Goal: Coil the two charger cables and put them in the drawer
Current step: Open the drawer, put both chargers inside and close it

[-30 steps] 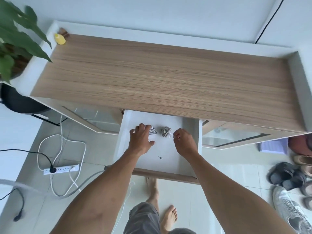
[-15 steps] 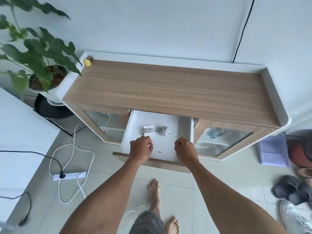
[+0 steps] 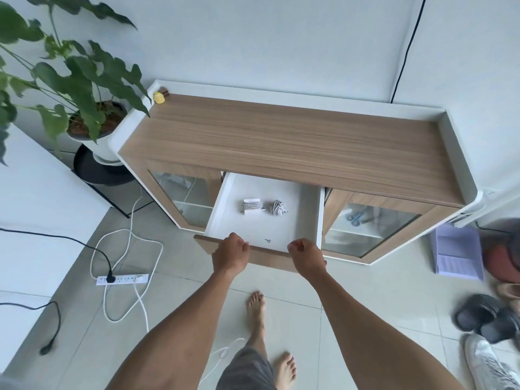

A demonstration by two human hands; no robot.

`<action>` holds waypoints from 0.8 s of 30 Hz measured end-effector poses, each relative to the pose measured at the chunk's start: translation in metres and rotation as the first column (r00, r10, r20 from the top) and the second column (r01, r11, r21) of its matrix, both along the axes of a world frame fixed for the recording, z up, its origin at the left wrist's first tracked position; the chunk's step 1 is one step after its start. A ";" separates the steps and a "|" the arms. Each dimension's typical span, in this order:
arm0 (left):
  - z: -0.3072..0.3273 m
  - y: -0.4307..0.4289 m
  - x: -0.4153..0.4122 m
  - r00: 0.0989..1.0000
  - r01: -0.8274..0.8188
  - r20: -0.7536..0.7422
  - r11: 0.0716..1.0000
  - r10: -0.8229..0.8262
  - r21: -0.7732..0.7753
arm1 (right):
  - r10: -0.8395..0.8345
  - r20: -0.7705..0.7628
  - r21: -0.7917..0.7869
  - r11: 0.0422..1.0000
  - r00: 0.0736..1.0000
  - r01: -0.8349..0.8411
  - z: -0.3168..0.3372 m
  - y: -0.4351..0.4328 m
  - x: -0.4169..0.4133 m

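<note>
since both coiled cables [image 3: 252, 206] lie in the drawer [image 3: 298, 212], left grip [image 3: 230, 253] and right grip [image 3: 306, 257] curl over its front edge, cabinet [image 3: 281, 142] straight beyond.

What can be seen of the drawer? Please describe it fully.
The drawer stands pulled out at the cabinet's middle, between glass doors. White inside, wood-look front. Two coiled cables and a small dark item lie on its floor. Left hand and right hand curl over its front edge.
</note>
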State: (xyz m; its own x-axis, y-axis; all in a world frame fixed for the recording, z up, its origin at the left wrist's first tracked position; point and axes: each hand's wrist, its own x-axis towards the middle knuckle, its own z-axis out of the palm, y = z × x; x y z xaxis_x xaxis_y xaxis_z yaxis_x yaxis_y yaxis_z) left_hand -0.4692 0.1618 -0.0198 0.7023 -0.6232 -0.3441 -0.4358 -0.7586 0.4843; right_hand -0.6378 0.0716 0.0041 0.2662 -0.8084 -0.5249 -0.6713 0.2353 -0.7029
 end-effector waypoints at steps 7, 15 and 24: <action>0.007 -0.006 0.006 0.444 -0.708 -0.715 0.701 0.540 0.089 | -0.590 0.152 0.736 0.603 0.793 0.308 -0.013 -0.004 0.000; 0.010 -0.014 0.019 0.216 -0.813 -0.838 0.568 0.501 0.130 | -0.864 0.116 0.869 0.327 0.490 0.370 -0.015 -0.017 0.005; 0.004 -0.036 0.035 0.181 -0.810 -0.851 0.565 0.494 0.156 | -0.909 0.125 0.880 0.286 0.397 0.378 -0.012 -0.041 0.018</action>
State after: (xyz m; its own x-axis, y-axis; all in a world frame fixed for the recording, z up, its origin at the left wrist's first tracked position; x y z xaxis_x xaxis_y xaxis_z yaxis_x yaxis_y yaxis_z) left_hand -0.4343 0.1262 -0.0157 0.4398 -0.2331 -0.8673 0.8058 -0.3240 0.4956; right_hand -0.6196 0.0309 -0.0078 0.2386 -0.3145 -0.9188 0.4106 0.8901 -0.1981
